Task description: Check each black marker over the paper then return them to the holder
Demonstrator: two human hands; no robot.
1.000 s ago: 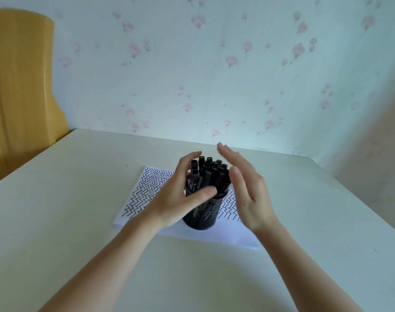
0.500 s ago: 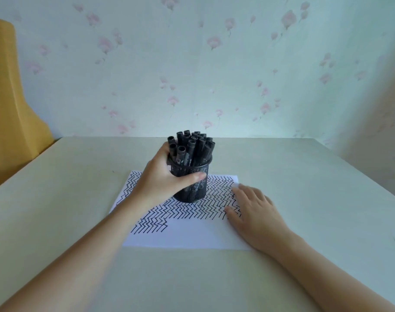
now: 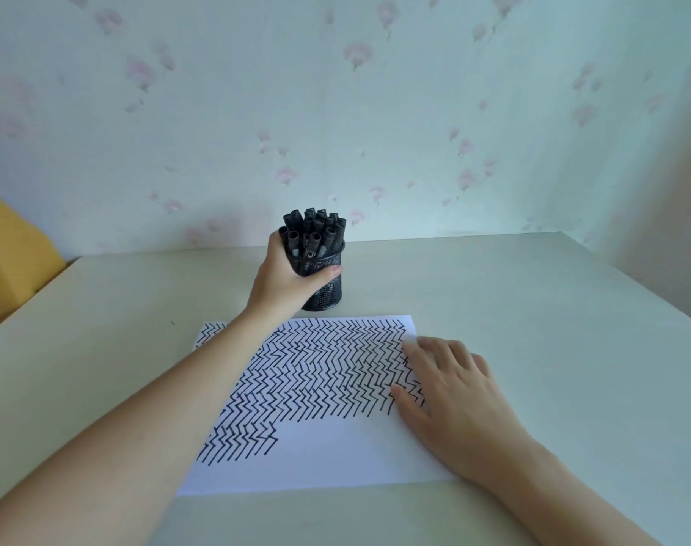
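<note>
On the left, the left hand (image 3: 286,285) reaches toward the far edge of the counter (image 3: 533,309), its fingers (image 3: 275,246) and thumb curled round the black mesh holder (image 3: 325,285). The holder stands upright on the counter just beyond the far edge of the paper (image 3: 316,459), not on it. The black markers (image 3: 314,232) fill it in a tight bunch, caps up, and none lies loose on the counter or in a hand. The paper lies near the middle of the counter and is covered over most of its far part with rows of black zigzag lines; a bare strip is left along its near edge. On the right, the right hand (image 3: 450,392) rests flat, fingers straight and spread, on the paper's right edge. Judged from the full holder and the many drawn lines, the checking looks finished or nearly so, though whether every marker has been tried cannot be told.
</note>
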